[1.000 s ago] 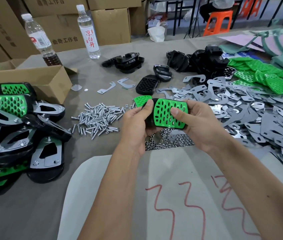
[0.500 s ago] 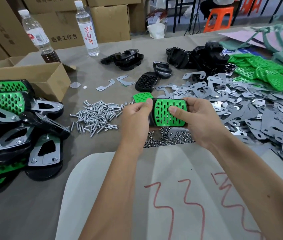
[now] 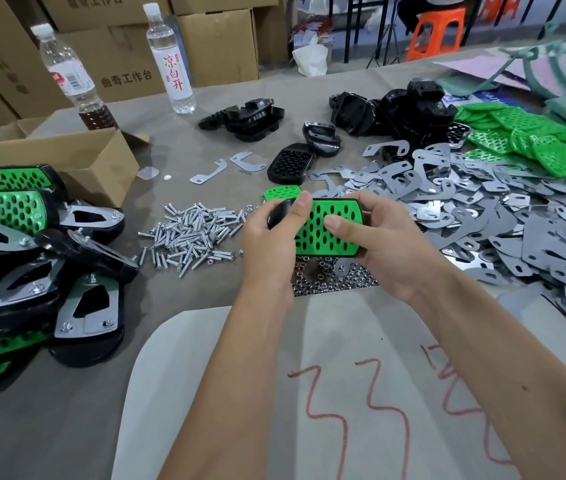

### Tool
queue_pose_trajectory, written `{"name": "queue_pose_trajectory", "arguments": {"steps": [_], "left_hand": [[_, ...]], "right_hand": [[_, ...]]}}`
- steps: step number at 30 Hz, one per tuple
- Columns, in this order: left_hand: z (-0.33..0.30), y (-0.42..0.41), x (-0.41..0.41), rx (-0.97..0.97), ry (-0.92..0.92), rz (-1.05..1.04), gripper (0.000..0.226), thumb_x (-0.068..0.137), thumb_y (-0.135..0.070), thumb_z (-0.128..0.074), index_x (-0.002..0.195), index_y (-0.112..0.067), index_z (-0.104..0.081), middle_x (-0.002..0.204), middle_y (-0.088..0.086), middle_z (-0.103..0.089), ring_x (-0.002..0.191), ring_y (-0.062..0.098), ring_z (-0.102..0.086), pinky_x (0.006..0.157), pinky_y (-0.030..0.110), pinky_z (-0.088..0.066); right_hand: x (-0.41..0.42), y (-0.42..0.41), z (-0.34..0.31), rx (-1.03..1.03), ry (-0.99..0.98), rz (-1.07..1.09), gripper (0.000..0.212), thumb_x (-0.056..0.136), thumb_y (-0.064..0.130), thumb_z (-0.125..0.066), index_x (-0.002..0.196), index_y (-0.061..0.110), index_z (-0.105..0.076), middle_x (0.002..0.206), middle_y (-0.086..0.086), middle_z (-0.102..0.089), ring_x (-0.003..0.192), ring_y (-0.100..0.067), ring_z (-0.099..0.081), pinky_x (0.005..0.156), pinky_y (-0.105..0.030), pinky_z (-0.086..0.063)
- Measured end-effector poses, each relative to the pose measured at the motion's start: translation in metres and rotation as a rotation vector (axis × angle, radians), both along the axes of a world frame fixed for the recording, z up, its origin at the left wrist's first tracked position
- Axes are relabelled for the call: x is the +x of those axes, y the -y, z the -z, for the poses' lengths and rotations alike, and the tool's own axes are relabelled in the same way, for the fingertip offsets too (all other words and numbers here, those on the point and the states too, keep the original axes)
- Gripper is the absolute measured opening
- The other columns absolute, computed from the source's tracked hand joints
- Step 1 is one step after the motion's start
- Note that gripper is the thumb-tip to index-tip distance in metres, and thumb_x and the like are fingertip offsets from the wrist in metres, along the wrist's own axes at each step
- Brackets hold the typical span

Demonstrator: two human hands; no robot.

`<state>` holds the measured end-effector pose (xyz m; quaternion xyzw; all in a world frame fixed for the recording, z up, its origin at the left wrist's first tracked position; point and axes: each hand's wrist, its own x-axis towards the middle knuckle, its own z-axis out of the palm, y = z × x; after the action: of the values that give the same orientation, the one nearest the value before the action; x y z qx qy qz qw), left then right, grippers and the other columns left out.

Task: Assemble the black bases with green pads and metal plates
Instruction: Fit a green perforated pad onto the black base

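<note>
Grey cloth covered the worktable (image 3: 205, 143), with brown cardboard boxes stacked along the upper left of the frame. At the centre, the left hand (image 3: 267, 244) curled around the rounded end of a black plastic base (image 3: 279, 213), its thumb laid across the top edge. The right hand (image 3: 385, 244) gripped the other end, thumb pressed flat on the perforated green rubber pad (image 3: 326, 233) seated on that base. Both hands held the piece above a small heap of silver nuts (image 3: 326, 278).

Just left of the hands lay a pile of silver screws (image 3: 191, 233). Flat grey metal plates (image 3: 482, 209) spread over the right side, loose green pads (image 3: 531, 140) were heaped at the upper right, and bare black bases (image 3: 413, 109) sat behind them. Finished assemblies (image 3: 32, 254) crowded the left edge beside an open cardboard box (image 3: 94, 157). Two clear plastic bottles (image 3: 170, 60) stood at the upper left. A white sheet with red marks (image 3: 343, 393) lay under the forearms.
</note>
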<state>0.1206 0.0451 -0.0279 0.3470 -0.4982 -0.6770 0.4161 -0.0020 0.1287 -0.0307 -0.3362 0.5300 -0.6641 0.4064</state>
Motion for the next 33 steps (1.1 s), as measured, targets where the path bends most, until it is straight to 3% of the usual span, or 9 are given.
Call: {"name": "queue_pose_trajectory", "arguments": {"steps": [5, 7, 10, 16, 20, 25, 30, 31, 33], "left_hand": [[-0.002, 0.001, 0.001, 0.087, -0.036, 0.014, 0.027, 0.090, -0.027, -0.079, 0.106, -0.005, -0.075, 0.102, 0.017, -0.078, 0.097, 0.039, -0.075, 0.087, 0.057, -0.061], [-0.004, -0.001, 0.001, 0.135, -0.058, 0.045, 0.027, 0.090, -0.026, -0.078, 0.105, -0.004, -0.074, 0.097, 0.015, -0.078, 0.086, 0.031, -0.076, 0.075, 0.047, -0.064], [-0.005, -0.004, 0.002, 0.184, -0.049, 0.107, 0.019, 0.088, -0.031, -0.076, 0.094, -0.013, -0.076, 0.087, 0.011, -0.077, 0.069, 0.026, -0.072, 0.052, 0.030, -0.052], [-0.006, -0.005, 0.004, 0.170, -0.029, 0.098, 0.015, 0.083, -0.028, -0.081, 0.069, -0.024, -0.077, 0.078, 0.007, -0.076, 0.065, 0.025, -0.070, 0.048, 0.029, -0.049], [-0.005, -0.007, 0.002, 0.145, -0.062, 0.033, 0.012, 0.085, -0.020, -0.082, 0.077, -0.018, -0.074, 0.078, 0.005, -0.076, 0.066, 0.021, -0.071, 0.058, 0.038, -0.060], [-0.004, -0.005, -0.001, -0.033, -0.045, -0.112, 0.015, 0.088, -0.019, -0.081, 0.078, -0.014, -0.070, 0.071, -0.003, -0.069, 0.064, 0.011, -0.062, 0.061, 0.029, -0.053], [-0.005, -0.006, 0.003, 0.112, -0.051, 0.013, 0.013, 0.086, -0.031, -0.081, 0.082, -0.019, -0.077, 0.084, 0.009, -0.074, 0.078, 0.031, -0.070, 0.057, 0.036, -0.052], [-0.005, -0.006, 0.003, 0.139, -0.045, 0.035, 0.011, 0.087, -0.030, -0.080, 0.083, -0.019, -0.077, 0.086, 0.010, -0.075, 0.080, 0.031, -0.070, 0.055, 0.033, -0.051], [-0.005, -0.006, 0.003, 0.127, -0.009, 0.037, 0.009, 0.087, -0.027, -0.079, 0.085, -0.019, -0.075, 0.091, 0.012, -0.074, 0.086, 0.032, -0.068, 0.062, 0.038, -0.052]], "right_hand": [[0.001, -0.001, -0.001, 0.048, 0.005, -0.090, 0.042, 0.083, 0.028, -0.082, 0.116, 0.006, -0.072, 0.112, -0.018, -0.077, 0.099, -0.034, -0.074, 0.091, -0.056, -0.055], [0.001, -0.002, -0.002, 0.015, 0.011, -0.110, 0.037, 0.086, 0.026, -0.079, 0.115, 0.005, -0.073, 0.113, -0.022, -0.075, 0.098, -0.035, -0.072, 0.083, -0.049, -0.057], [0.003, -0.005, -0.005, -0.038, 0.027, -0.129, 0.035, 0.087, 0.020, -0.075, 0.115, 0.000, -0.071, 0.114, -0.024, -0.074, 0.100, -0.033, -0.073, 0.089, -0.045, -0.061], [-0.001, -0.010, -0.008, 0.043, 0.033, -0.155, 0.050, 0.087, 0.014, -0.068, 0.126, -0.016, -0.056, 0.124, -0.043, -0.059, 0.106, -0.048, -0.060, 0.101, -0.082, -0.032], [-0.001, -0.009, -0.004, 0.036, 0.010, -0.152, 0.050, 0.088, 0.015, -0.074, 0.125, -0.014, -0.058, 0.122, -0.036, -0.065, 0.107, -0.044, -0.065, 0.104, -0.076, -0.038], [-0.002, -0.002, -0.002, -0.002, 0.085, -0.128, 0.046, 0.084, 0.015, -0.069, 0.126, -0.005, -0.066, 0.120, -0.024, -0.073, 0.109, -0.035, -0.071, 0.102, -0.053, -0.055], [-0.005, -0.005, -0.001, -0.033, 0.073, -0.126, 0.043, 0.087, 0.012, -0.067, 0.126, -0.007, -0.065, 0.115, -0.024, -0.073, 0.100, -0.035, -0.073, 0.079, -0.039, -0.064], [-0.006, -0.006, -0.001, -0.021, 0.054, -0.111, 0.044, 0.087, 0.012, -0.067, 0.126, -0.007, -0.065, 0.114, -0.026, -0.073, 0.098, -0.040, -0.072, 0.073, -0.043, -0.064], [-0.007, -0.005, -0.002, 0.005, 0.025, -0.090, 0.044, 0.086, 0.012, -0.068, 0.124, -0.009, -0.065, 0.116, -0.032, -0.070, 0.103, -0.057, -0.067, 0.084, -0.068, -0.056]]}}
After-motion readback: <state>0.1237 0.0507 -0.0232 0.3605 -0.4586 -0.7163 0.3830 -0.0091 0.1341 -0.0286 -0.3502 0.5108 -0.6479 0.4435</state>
